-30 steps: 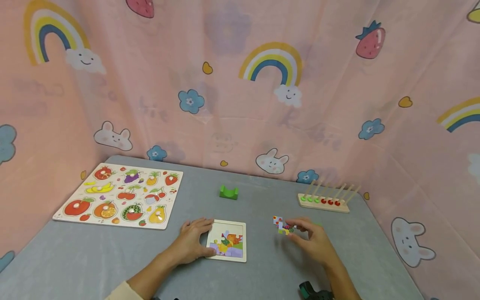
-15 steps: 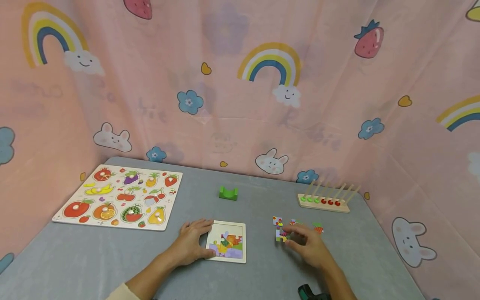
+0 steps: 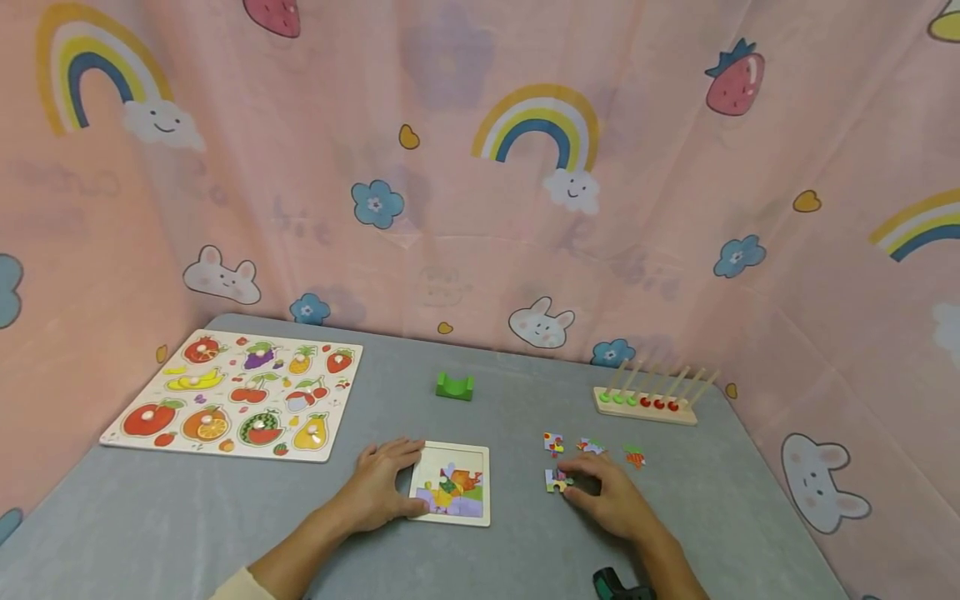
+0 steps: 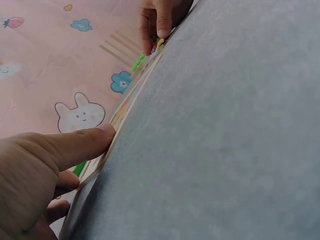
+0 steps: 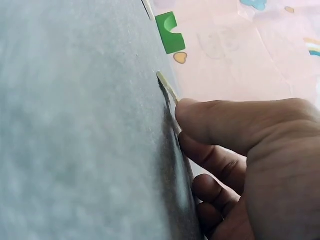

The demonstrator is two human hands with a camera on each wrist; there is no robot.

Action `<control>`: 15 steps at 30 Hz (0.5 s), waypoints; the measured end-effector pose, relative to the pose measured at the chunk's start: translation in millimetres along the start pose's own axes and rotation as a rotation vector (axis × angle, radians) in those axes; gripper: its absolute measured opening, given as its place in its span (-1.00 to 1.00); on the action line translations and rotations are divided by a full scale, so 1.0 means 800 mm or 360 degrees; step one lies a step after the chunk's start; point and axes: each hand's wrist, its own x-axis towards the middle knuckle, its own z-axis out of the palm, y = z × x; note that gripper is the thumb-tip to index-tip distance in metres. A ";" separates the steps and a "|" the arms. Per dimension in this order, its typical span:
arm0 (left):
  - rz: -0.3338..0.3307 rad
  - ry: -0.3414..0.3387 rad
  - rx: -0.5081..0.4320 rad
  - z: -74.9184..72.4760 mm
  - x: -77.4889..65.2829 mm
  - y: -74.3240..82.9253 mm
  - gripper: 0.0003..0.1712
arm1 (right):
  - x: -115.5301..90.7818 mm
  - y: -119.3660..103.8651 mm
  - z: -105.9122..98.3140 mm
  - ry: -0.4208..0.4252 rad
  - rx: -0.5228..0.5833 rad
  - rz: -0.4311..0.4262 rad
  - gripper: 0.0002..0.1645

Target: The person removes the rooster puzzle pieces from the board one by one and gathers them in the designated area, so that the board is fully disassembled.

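A small square wooden jigsaw tray (image 3: pixel 451 450), partly filled with a colourful picture, lies on the table. My left hand (image 3: pixel 384 487) holds it by its left side, thumb at the near corner and fingers at the far one. To the right of the tray, my right hand (image 3: pixel 611 496) pinches a puzzle piece (image 3: pixel 556 481) between thumb and fingers, low over the table. In the right wrist view the piece (image 5: pixel 167 86) appears edge-on, slightly tilted. Loose pieces lie just beyond that hand: a red-and-yellow one (image 3: pixel 553 442), a purplish one (image 3: pixel 590 447) and an orange-green one (image 3: pixel 635 455).
A fruit knob puzzle board (image 3: pixel 341 408) lies at the left. Near the back are a green notched block (image 3: pixel 454 387) and a wooden peg rack (image 3: pixel 647 410) with green and red beads. A dark object (image 3: pixel 618 586) shows by my right forearm. Patterned pink cloth surrounds the table.
My right hand has drawn the pinched piece left and towards me, leaving the other loose pieces uncovered. The left hand stays on the tray.
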 end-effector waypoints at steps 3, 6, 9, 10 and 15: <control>-0.0001 0.0009 -0.0013 -0.001 0.000 0.000 -0.14 | 0.000 0.000 0.000 -0.0006 -0.0026 0.0024 -0.64; 0.0006 0.0018 -0.0002 0.000 0.000 0.000 -0.15 | 0.000 -0.001 -0.003 -0.0029 -0.0063 0.0064 -0.64; 0.0017 0.0024 0.0012 0.001 0.001 -0.001 -0.15 | 0.001 -0.006 -0.010 -0.0055 -0.0051 0.0244 -0.61; 0.0019 0.0025 0.0012 0.001 0.001 -0.001 -0.15 | 0.002 -0.009 -0.014 -0.0058 -0.0047 0.0318 -0.60; 0.0009 0.0021 0.0008 0.001 0.000 0.000 -0.15 | 0.009 -0.032 -0.034 -0.0028 -0.0021 0.0422 -0.56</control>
